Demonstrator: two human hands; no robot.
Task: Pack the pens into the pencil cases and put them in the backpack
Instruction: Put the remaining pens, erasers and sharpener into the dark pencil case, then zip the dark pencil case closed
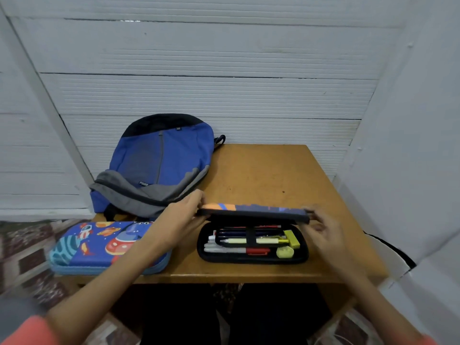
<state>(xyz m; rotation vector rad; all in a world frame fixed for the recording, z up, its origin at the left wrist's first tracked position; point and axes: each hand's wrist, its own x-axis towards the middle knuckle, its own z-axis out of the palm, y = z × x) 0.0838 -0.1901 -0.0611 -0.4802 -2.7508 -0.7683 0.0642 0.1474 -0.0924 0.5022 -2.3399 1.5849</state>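
At the desk's [261, 175] front edge, the left hand [184, 211] and right hand [322, 230] grip the lid [256, 210] of the pencil case [251, 260] holding pens [236, 250].

backpack [159, 160] back left on table [261, 175], closed case [99, 247] before it, pens [244, 241] in open case [251, 259] rightward

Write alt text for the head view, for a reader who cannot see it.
The left hand and right hand hold the lid of an open black pencil case full of pens, on a brown table. A closed space-print pencil case lies left of it, a blue backpack behind.
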